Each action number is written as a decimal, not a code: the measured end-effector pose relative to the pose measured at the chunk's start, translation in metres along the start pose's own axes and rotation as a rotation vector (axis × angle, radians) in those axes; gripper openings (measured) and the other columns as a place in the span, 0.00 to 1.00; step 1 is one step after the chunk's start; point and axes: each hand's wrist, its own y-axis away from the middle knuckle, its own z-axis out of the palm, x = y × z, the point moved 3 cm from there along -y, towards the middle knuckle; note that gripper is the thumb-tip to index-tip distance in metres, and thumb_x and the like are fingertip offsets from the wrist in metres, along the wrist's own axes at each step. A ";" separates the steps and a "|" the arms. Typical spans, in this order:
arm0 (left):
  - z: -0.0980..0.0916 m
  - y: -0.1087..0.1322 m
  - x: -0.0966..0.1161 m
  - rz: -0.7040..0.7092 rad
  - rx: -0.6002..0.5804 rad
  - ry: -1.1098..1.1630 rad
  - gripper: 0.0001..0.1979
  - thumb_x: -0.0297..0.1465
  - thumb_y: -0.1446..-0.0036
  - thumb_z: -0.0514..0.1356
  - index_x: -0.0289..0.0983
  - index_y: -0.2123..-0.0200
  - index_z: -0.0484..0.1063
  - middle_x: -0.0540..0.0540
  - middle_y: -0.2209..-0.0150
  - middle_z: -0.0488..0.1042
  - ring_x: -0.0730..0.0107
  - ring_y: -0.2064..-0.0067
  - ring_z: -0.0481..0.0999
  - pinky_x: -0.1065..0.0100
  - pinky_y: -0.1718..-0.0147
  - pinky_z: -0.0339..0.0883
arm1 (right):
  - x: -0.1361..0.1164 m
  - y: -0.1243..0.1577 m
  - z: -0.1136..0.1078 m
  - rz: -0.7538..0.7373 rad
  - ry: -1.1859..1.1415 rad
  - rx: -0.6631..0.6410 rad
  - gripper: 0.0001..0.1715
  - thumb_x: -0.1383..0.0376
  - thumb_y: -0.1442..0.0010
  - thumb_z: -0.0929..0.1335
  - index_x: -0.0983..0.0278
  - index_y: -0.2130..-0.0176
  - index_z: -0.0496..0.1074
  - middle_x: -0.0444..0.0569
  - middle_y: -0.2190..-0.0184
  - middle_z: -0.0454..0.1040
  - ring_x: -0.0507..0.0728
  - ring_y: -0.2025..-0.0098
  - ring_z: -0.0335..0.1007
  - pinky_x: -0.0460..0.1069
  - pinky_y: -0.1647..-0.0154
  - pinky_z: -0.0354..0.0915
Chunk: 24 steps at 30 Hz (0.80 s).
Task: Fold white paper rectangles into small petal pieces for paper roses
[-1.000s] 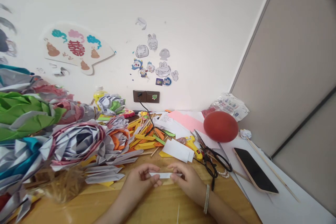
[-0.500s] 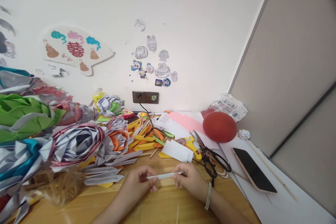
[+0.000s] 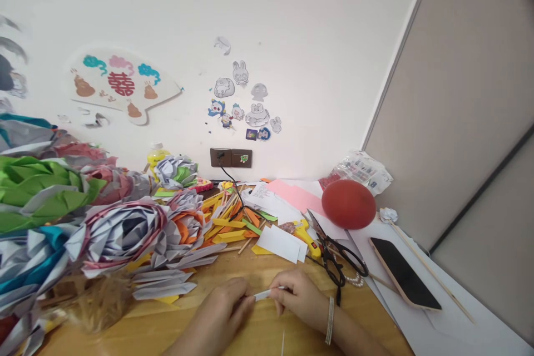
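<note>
A narrow folded strip of white paper (image 3: pixel 262 295) is stretched between my two hands, just above the wooden table near its front. My left hand (image 3: pixel 229 303) pinches the strip's left end between thumb and fingers, which cover that end. On the other side, my right hand (image 3: pixel 294 292) grips the strip with thumb and forefinger, and a short bit of it pokes out past the fingers. Beyond the hands lie small white paper sheets (image 3: pixel 278 243). Folded white paper pieces (image 3: pixel 164 283) rest left of my left hand.
Large folded-paper flowers (image 3: pixel 120 233) crowd the left side. Yellow and orange folded strips (image 3: pixel 227 222) are heaped behind. To the right are black-handled scissors (image 3: pixel 334 256), a yellow glue gun (image 3: pixel 307 236), a red balloon-like oval (image 3: pixel 349 204) and a phone (image 3: pixel 404 272).
Both hands have come slightly lower and nearer the front. My left hand has turned knuckles-up and my right hand has slid inward, leaving less of the strip showing between them.
</note>
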 end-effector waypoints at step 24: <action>0.009 0.003 0.010 -0.014 -0.070 -0.034 0.15 0.33 0.42 0.44 0.38 0.76 0.65 0.46 0.74 0.72 0.68 0.71 0.70 0.72 0.72 0.58 | -0.001 0.005 0.010 -0.267 0.489 -0.004 0.19 0.60 0.37 0.57 0.64 0.71 0.70 0.46 0.75 0.73 0.52 0.71 0.66 0.44 0.69 0.58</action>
